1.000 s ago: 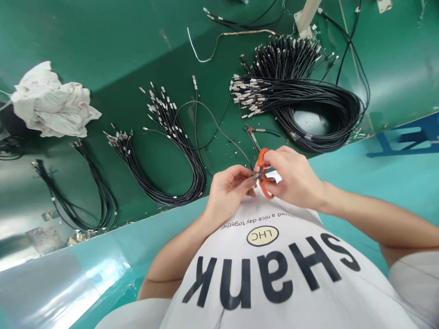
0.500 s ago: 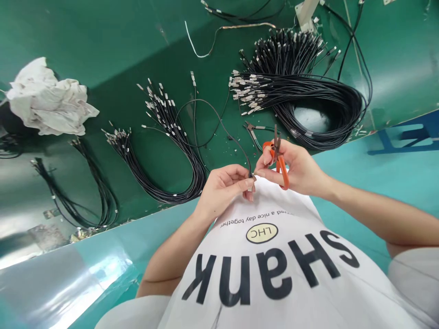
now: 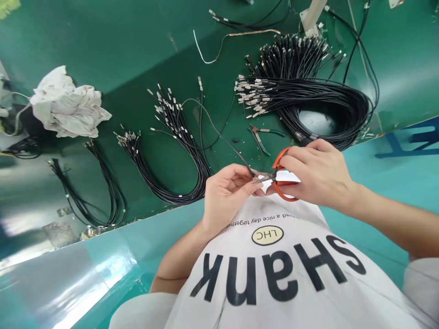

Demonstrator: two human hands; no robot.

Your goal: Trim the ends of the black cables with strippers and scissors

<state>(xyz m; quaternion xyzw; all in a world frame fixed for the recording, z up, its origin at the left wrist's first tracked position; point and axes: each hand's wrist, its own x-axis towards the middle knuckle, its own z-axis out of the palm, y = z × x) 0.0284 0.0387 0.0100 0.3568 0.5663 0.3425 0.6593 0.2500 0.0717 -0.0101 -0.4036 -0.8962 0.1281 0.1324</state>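
Observation:
Between thumb and fingers, my left hand point(image 3: 228, 189) pinches the end of a black cable point(image 3: 229, 142), whose length curves back over the table. My right hand point(image 3: 317, 176) is closed round the orange handles of a pair of scissors point(image 3: 285, 196). The blades point left and are parted, their tips right at the cable end by my left fingertips. Whether they touch the cable I cannot tell, as the fingers partly cover that end. Green-handled pliers point(image 3: 259, 137) lie on the table just beyond my hands.
A thick coil of black cables point(image 3: 329, 91) with metal-tipped ends lies at the right. Left of my hands rest a curved cable bundle point(image 3: 164, 183) and a smaller bundle point(image 3: 109, 196). A crumpled white cloth point(image 3: 70, 107) sits farther left on the green table point(image 3: 137, 45).
My right hand has swung the scissors from upright in the palm to pointing left, with fingers in the handles and blades at the cable end. My left hand keeps its pinch.

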